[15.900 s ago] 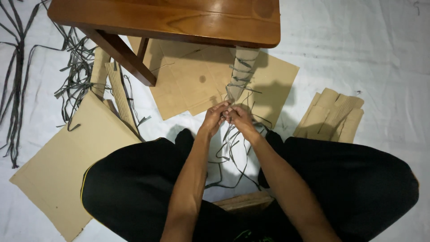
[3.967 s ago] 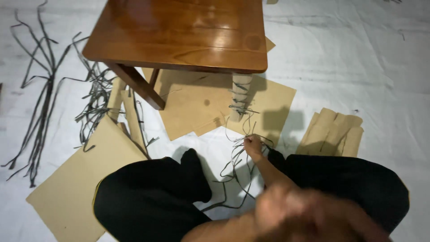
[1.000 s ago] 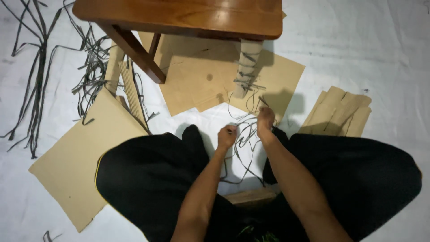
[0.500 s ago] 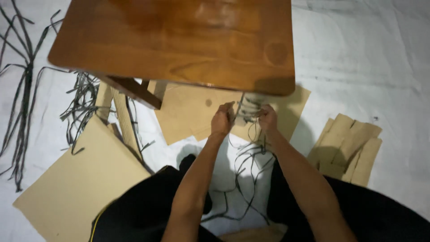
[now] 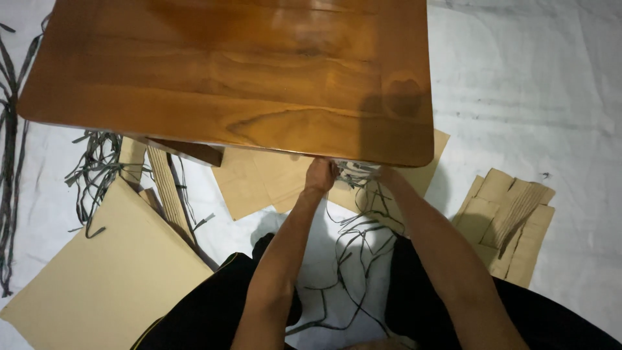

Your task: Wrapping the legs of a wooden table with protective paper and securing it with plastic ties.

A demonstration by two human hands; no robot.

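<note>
A brown wooden table (image 5: 246, 71) fills the upper part of the view. Both my arms reach under its near edge. My left hand (image 5: 321, 176) is at the edge of the tabletop, fingers closed around dark thin straps (image 5: 353, 172) bunched there. My right hand (image 5: 385, 174) is mostly hidden under the tabletop, at the same bunch of straps. More dark straps (image 5: 350, 259) trail down over the white sheet between my legs in black trousers.
Flat cardboard sheets lie around: a large one (image 5: 97, 272) at lower left, some (image 5: 259, 185) under the table, folded pieces (image 5: 512, 220) at right. Loose dark straps (image 5: 94, 172) lie at left. A white sheet (image 5: 538, 97) covers the floor.
The view has moved closer over the table. My hands went up from my lap to the table's near edge and now reach under it, the right one going out of sight.
</note>
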